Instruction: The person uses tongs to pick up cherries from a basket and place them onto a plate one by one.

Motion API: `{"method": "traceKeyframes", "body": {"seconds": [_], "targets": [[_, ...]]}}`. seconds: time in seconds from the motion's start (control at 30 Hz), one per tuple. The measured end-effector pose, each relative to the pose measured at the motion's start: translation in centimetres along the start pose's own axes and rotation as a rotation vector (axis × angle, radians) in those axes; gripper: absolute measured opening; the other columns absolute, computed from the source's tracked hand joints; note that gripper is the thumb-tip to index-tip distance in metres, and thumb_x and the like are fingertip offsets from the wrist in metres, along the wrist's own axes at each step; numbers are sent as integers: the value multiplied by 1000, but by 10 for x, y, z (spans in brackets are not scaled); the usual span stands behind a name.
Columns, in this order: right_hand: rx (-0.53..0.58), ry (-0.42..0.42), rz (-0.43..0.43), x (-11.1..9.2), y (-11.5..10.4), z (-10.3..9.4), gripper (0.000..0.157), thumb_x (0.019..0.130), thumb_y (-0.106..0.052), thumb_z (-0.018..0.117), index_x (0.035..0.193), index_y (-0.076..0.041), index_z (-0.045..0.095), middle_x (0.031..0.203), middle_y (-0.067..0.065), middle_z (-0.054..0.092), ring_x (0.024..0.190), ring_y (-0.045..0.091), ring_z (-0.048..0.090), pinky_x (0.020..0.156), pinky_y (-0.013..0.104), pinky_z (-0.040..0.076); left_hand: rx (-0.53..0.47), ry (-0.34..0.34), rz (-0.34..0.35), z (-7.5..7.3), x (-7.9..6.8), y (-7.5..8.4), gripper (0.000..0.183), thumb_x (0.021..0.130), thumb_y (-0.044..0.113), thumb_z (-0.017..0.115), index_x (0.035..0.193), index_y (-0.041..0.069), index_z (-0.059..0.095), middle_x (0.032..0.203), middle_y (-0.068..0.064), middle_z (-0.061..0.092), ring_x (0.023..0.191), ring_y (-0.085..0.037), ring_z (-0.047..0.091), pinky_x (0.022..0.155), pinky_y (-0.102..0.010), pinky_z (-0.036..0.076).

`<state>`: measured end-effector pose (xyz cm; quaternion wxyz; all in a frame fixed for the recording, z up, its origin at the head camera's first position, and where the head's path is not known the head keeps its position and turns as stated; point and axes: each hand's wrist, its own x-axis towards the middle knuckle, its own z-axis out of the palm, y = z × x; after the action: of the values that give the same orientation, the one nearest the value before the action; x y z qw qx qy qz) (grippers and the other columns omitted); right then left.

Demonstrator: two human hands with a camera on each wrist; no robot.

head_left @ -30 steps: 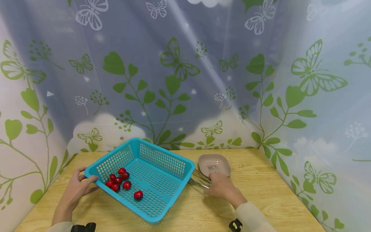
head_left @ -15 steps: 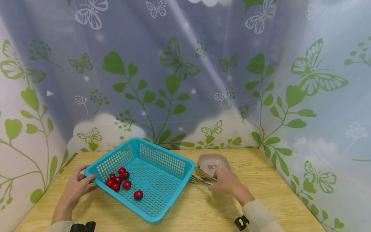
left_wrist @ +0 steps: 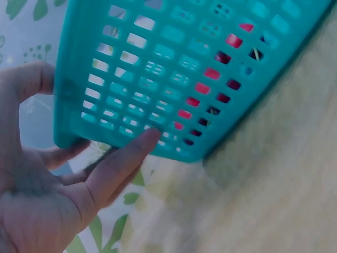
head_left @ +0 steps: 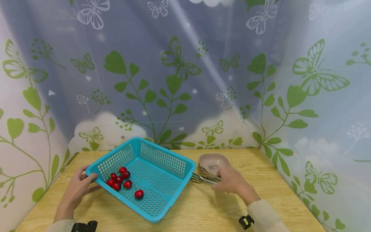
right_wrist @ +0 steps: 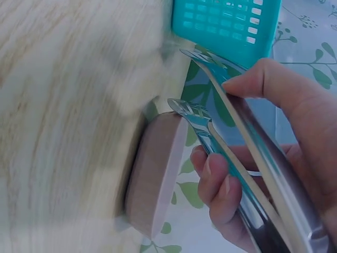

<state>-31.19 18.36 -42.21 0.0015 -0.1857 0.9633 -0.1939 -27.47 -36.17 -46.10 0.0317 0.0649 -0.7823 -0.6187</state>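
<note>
A turquoise plastic basket (head_left: 171, 158) with perforated walls stands left of the middle in the head view. Several red cherries (head_left: 117, 181) are grouped in its left part, and a single cherry (head_left: 139, 194) lies apart from them. My left hand (head_left: 76, 187) grips the basket's left corner, thumb over the rim and fingers against the wall. In my right hand (head_left: 232, 182) are metal tongs (right_wrist: 231, 129) with forked tips; thumb and fingers hold the two arms, whose tips stand apart with nothing between them. They hover between the basket and a pinkish-brown dish (right_wrist: 158, 174).
The dish (head_left: 213, 161), with a printed figure inside, stands at the back of the wooden table (head_left: 269, 193), right of the basket. Behind the table hangs a curtain (head_left: 185, 96) with leaves and butterflies.
My right hand has drawn back a little to the right with the tongs, which now show more clearly. My left hand and the basket have stayed in place.
</note>
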Motion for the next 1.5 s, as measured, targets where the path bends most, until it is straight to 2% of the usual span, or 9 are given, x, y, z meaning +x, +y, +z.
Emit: {"method": "traceKeyframes", "body": {"seconds": [0.13,0.27,0.47,0.6,0.77,0.97,1.17,1.27,1.5], "targets": [[-27,9,-13,0,2,-5,37,73,-24,73,57,-20,41,49,-11,38,48,6,31,46,18,24,-39,-7,-57,0,3,4,80,104,16,55,162,-5,5,135,-29,49,91,-2,67,92,-40,67],[-28,9,-28,0,3,-10,30,73,-23,73,58,-19,47,50,-11,43,49,6,34,47,18,26,-33,-22,-72,0,4,8,79,102,14,55,162,-5,5,132,-26,51,93,-7,68,93,-42,67],[14,-41,-18,-5,5,-22,39,78,-23,75,59,-20,40,50,-9,37,41,7,46,43,19,39,26,-44,-32,-2,4,9,73,103,14,51,160,-3,10,131,-28,52,94,-8,70,90,-41,68],[-17,-52,-25,-8,8,-30,40,78,-23,73,59,-21,38,49,-9,33,39,9,49,43,22,42,52,-52,-11,-4,4,8,69,104,14,50,159,-5,12,129,-29,52,92,-8,70,90,-41,68],[-37,-60,-19,-11,13,-42,37,79,-23,73,60,-20,41,51,-8,37,39,10,51,42,24,45,103,-37,17,-2,6,10,67,104,15,50,156,-8,14,126,-30,51,89,-7,69,89,-40,68],[-37,-43,-20,-13,18,-57,30,81,-23,72,62,-19,48,52,-8,40,41,7,47,42,20,40,179,6,37,3,6,13,66,103,17,50,154,-10,18,128,-33,49,91,-9,66,84,-40,69],[-115,25,-66,-10,18,-68,22,80,-30,74,70,-15,61,59,-6,50,53,8,37,50,19,30,215,0,49,4,5,14,68,104,18,49,157,-9,16,139,-40,41,98,-18,66,84,-42,69],[-136,53,-80,-8,17,-71,21,80,-33,74,76,-15,66,63,-6,56,55,8,42,51,20,33,215,-5,45,4,5,13,68,105,19,48,158,-8,16,139,-39,41,99,-18,66,85,-42,69],[-152,118,-145,-1,16,-68,37,86,-39,72,102,-5,73,73,-4,64,58,8,48,51,20,39,192,-17,15,2,9,12,67,106,20,46,159,-7,15,137,-36,42,98,-14,65,87,-41,69]]}}
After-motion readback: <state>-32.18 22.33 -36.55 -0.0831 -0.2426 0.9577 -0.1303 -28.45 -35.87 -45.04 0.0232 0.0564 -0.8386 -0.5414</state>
